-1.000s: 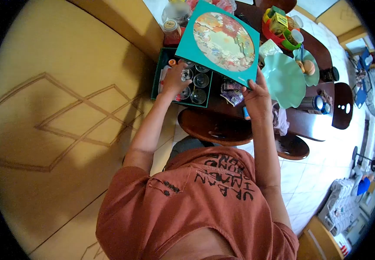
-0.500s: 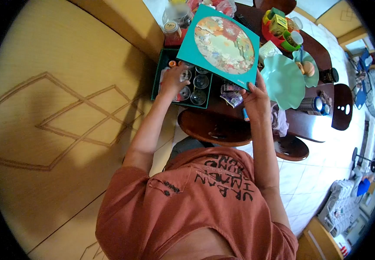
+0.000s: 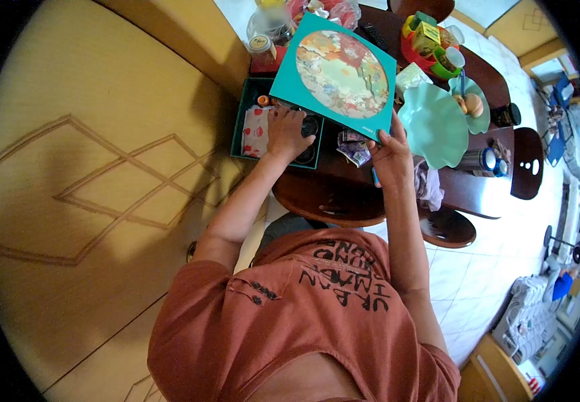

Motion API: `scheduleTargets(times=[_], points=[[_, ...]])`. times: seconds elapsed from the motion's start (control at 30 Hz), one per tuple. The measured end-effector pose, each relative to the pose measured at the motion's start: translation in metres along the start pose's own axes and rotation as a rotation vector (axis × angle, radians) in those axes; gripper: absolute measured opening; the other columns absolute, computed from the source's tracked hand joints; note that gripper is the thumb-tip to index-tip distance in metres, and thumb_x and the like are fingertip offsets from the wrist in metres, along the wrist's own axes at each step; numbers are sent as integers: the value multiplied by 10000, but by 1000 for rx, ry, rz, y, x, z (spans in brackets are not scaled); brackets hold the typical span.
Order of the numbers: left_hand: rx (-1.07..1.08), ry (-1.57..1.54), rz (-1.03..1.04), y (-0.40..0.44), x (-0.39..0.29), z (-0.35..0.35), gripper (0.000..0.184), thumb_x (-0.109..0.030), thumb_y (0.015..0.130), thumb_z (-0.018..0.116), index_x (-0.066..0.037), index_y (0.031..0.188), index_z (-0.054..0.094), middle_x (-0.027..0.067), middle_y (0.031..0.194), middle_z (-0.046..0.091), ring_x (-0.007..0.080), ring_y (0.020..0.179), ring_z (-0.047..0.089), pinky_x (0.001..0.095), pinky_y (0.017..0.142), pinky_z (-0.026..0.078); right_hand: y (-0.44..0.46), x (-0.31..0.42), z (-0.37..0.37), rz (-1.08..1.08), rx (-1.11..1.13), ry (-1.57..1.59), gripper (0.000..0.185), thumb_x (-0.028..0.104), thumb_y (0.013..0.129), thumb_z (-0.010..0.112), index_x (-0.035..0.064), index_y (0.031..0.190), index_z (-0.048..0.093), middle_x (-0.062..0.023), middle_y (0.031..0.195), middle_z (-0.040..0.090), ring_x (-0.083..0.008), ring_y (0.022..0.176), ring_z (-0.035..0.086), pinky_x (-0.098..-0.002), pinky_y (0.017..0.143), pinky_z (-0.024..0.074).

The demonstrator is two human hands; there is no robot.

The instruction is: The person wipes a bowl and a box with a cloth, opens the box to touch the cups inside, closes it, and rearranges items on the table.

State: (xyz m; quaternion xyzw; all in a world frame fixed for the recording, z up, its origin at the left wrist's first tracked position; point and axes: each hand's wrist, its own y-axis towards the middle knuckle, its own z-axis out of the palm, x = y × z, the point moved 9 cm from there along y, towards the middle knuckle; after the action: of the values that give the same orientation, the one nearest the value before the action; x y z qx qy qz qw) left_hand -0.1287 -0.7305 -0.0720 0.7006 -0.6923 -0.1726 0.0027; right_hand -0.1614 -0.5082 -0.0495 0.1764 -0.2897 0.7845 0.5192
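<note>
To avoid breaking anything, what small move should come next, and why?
Perhaps the right hand should shift the flat square teal panel aside: in this view it hides a corner of the rectangular dark green box, and the left hand reaches over it.

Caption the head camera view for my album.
The right hand holds a teal lid with a round picture near a scalloped green bowl; the left hand reaches into a dark green box.

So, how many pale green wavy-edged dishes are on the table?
2: the large dish beside the right hand, and the small dish just past the large one. The teal panel could hide another.
</note>
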Motion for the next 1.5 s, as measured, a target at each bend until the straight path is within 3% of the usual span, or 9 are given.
scheduleTargets(times=[0.67, 0.73, 0.87, 0.93, 1.07, 1.13, 1.17, 1.33, 1.5], points=[[-17, -14, -24, 1, 9, 0, 536, -421, 680, 827, -97, 1078, 677, 88, 1132, 635, 296, 1182, 500, 541, 983, 318, -2, 0, -14, 3, -30, 0, 687, -51, 878, 549, 109, 1510, 335, -61, 1355, 508, -199, 1026, 606, -336, 734, 550], [-225, 7, 18, 11, 4, -17, 511, -365, 685, 831, -97, 1089, 672, 93, 1161, 624, 318, 1192, 492, 541, 975, 320, -2, 0, -15, 8, -26, -2, 686, -53, 877, 548, 111, 1510, 337, -62, 1352, 511, -198, 1021, 606, -336, 733, 550], [-237, -50, 25, 44, -1, -15, 400, -254, 711, 802, -84, 1052, 680, 103, 1134, 646, 330, 1140, 541, 512, 962, 382, -1, -1, -15, 8, -27, 1, 688, -51, 877, 555, 110, 1509, 337, -63, 1348, 514, -200, 1020, 606, -337, 732, 550], [-248, -219, 276, 59, -7, 5, 330, -173, 711, 761, -59, 1011, 688, 133, 1079, 670, 336, 1037, 604, 474, 898, 459, 0, -1, -16, 16, -21, 17, 688, -50, 876, 562, 106, 1507, 338, -67, 1349, 516, -205, 1028, 608, -334, 731, 552], [-403, -228, 389, 62, -13, -6, 310, -156, 702, 746, -45, 987, 696, 148, 1024, 683, 339, 951, 636, 459, 834, 496, -2, 2, -13, 8, -14, 10, 680, -50, 874, 565, 103, 1500, 349, -73, 1352, 518, -208, 1038, 611, -329, 729, 553], [-224, -239, 326, 66, -10, 3, 508, -291, 847, 701, -72, 1292, 597, 164, 1323, 590, 347, 1243, 535, 465, 1084, 386, -2, 1, -15, 6, -23, 14, 672, -53, 871, 561, 102, 1493, 360, -72, 1355, 520, -205, 1046, 613, -324, 730, 556], [-224, -239, 328, 68, -12, 1, 508, -291, 847, 701, -72, 1292, 597, 164, 1323, 590, 347, 1243, 535, 465, 1084, 386, -2, 1, -15, 4, -24, 15, 672, -53, 871, 561, 102, 1493, 360, -72, 1355, 520, -205, 1046, 613, -324, 730, 556], [-476, -261, 398, 72, -15, -24, 363, -219, 702, 761, -77, 1031, 704, 125, 1043, 683, 340, 974, 628, 481, 803, 458, -2, 2, -16, 8, -31, 6, 654, -54, 873, 558, 98, 1484, 380, -55, 1356, 517, -194, 1040, 611, -332, 729, 549], [-327, -173, 348, 72, -2, 7, 437, -288, 729, 752, -107, 1120, 680, 110, 1153, 650, 332, 1096, 579, 533, 856, 405, -3, 3, -18, 3, -38, -1, 665, -52, 872, 559, 98, 1491, 369, -50, 1365, 503, -188, 1043, 602, -330, 730, 540]])
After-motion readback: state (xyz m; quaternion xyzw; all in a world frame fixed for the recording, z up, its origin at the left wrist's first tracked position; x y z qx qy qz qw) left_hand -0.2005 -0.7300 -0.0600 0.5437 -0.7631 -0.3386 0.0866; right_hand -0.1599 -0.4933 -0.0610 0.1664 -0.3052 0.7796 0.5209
